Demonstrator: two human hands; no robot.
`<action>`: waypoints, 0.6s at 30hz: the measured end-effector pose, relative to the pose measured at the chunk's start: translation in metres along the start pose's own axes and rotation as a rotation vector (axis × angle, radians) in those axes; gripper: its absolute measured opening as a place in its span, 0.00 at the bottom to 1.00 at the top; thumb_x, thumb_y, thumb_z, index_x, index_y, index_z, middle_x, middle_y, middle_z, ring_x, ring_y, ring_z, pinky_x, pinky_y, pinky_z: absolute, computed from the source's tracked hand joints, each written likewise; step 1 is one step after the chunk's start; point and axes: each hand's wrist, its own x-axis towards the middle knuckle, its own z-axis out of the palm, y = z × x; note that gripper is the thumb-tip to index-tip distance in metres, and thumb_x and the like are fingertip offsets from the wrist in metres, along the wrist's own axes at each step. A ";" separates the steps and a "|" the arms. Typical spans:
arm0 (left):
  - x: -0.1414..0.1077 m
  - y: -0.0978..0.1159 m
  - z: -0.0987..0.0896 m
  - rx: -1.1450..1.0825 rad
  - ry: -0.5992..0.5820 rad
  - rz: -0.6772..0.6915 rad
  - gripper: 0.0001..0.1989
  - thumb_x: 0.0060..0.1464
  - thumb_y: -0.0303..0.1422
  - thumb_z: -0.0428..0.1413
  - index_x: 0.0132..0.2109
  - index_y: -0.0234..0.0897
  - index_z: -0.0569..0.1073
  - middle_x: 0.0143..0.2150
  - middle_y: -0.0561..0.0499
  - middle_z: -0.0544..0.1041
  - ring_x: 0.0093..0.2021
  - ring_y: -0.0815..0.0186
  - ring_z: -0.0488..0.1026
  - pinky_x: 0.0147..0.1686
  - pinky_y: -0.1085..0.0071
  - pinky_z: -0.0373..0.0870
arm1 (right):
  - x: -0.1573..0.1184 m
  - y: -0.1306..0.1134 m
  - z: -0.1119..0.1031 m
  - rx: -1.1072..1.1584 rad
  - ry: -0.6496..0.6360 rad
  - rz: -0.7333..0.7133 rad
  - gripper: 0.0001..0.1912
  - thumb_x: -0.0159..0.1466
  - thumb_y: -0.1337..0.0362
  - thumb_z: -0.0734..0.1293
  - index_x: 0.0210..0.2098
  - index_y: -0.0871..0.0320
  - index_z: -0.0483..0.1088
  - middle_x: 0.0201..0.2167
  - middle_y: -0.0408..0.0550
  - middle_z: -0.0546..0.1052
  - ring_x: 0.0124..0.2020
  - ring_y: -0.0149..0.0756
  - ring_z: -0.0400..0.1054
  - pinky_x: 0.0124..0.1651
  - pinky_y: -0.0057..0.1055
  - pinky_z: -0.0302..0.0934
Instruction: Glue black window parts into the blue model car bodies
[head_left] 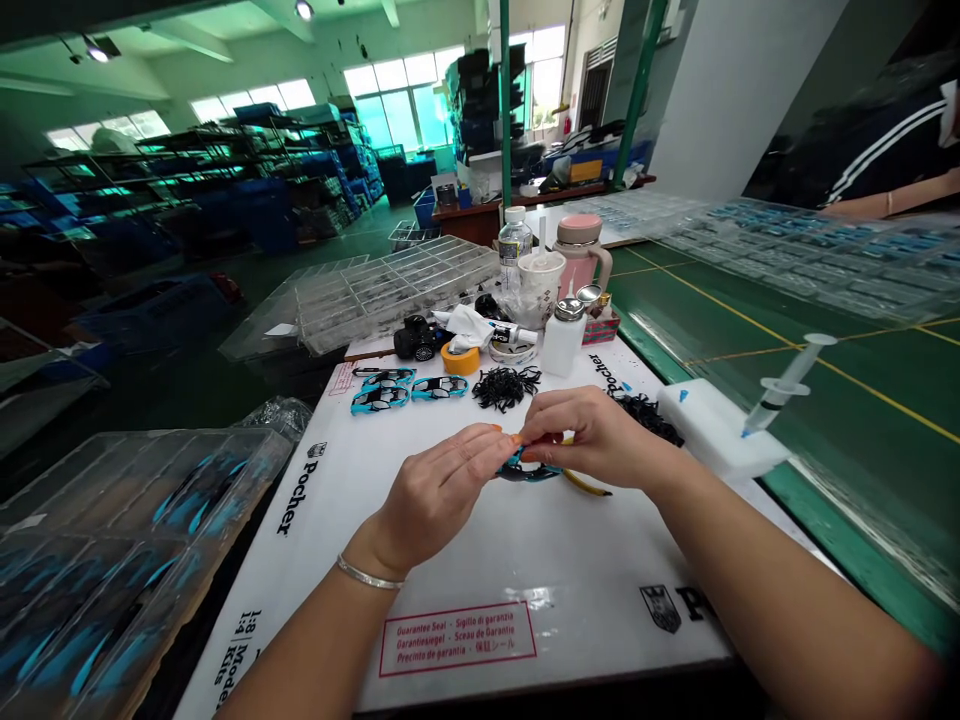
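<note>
Over the white board, both hands meet on a small blue-and-black toy car body [529, 470]. My left hand [442, 485] is closed round its left side, fingers pressed together. My right hand [589, 435] pinches at its top and right side; whatever small part may sit between the fingertips is hidden. Yellow tweezers [589, 485] with a dark tip show under my right hand; I cannot tell if they are held or lie on the board. Beyond the hands are a pile of small black parts [506, 387] and more blue car bodies [440, 388].
Right of the hands, a syringe [787, 385] stands on a white foam block [720, 430] by more black parts [649, 415]. Behind are orange tape [460, 358], a white dispenser bottle [564, 335] and a pink mug [581, 250]. Clear trays [247, 450] flank the left; a person sits far right.
</note>
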 end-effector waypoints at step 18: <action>0.007 0.001 -0.006 0.065 0.062 -0.022 0.26 0.51 0.18 0.62 0.57 0.31 0.68 0.49 0.44 0.79 0.54 0.62 0.75 0.57 0.64 0.75 | -0.003 -0.001 -0.012 0.038 0.117 0.144 0.04 0.63 0.66 0.70 0.35 0.59 0.77 0.28 0.44 0.77 0.28 0.28 0.68 0.30 0.23 0.60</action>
